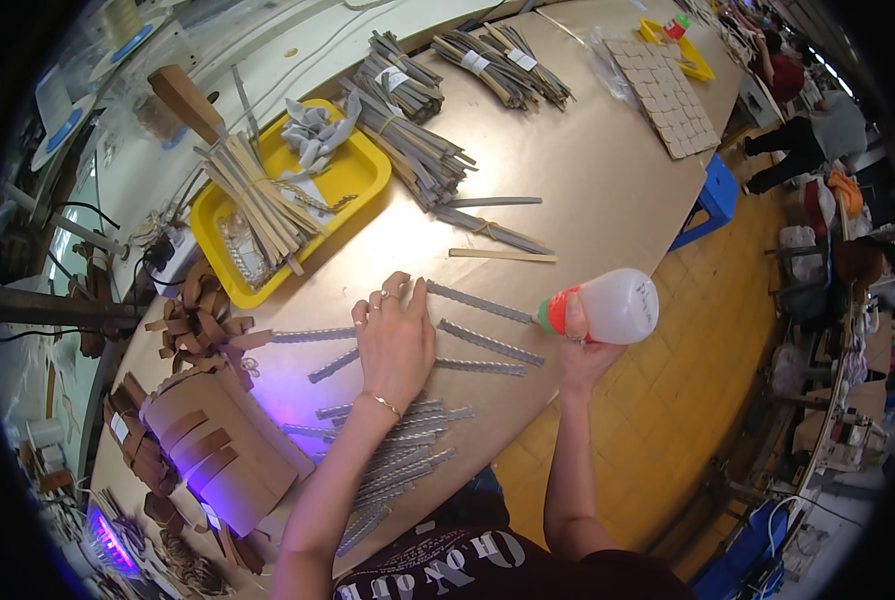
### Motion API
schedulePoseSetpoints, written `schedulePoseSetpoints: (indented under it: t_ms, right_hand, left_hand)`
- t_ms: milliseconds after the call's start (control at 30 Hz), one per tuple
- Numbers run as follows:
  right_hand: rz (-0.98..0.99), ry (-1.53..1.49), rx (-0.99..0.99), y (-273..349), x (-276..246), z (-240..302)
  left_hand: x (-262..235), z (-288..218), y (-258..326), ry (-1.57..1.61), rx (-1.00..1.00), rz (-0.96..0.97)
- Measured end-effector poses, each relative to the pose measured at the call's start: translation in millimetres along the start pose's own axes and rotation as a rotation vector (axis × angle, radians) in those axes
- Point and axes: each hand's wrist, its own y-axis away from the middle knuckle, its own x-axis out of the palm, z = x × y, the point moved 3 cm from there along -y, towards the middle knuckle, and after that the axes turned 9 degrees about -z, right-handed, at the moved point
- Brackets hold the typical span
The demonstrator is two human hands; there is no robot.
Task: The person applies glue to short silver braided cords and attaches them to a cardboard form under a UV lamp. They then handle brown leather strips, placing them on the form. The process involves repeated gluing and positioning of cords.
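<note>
My right hand [585,352] grips a translucent squeeze bottle [619,306] with a red label band and a green cap. The bottle is tipped on its side, its green end at the right tip of a thin grey strip [482,301] with a twisted pattern. At that strip's other end is my left hand [397,340], palm down with bent fingers, its thumb and forefinger on the strip. Similar strips [492,342] fan out around this hand, some partly hidden under it. More grey strips [402,465] lie side by side near my left forearm.
A yellow tray [375,165] holds beige strips [257,195] and crumpled grey cloth. Tied grey bundles [407,140] lie farther back, near a woven panel [662,95]. Brown strap pieces [199,320] and a curved brown form [222,450] stand left. A blue stool [709,203] is beside the table.
</note>
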Motion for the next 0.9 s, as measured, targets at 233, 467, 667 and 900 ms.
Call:
schedulePoseSetpoints:
  t_ms: [233,467,667,900]
  right_hand:
    - [0.016,0.013,0.013,4.7,3.5,0.6]
    - [0.044,-0.121,0.089,16.8,27.4,10.0]
    - [0.12,-0.126,0.063,31.5,57.8,21.5]
    - [0.156,-0.102,0.004,35.2,85.4,28.4]
  left_hand:
    - [4.0,5.9,-0.3,0.088,-0.024,0.035]
    - [3.3,6.2,-1.0,0.109,-0.021,0.046]
    - [2.9,6.8,-1.7,0.081,-0.007,0.072]
    - [4.8,8.3,-1.4,0.079,0.003,0.09]
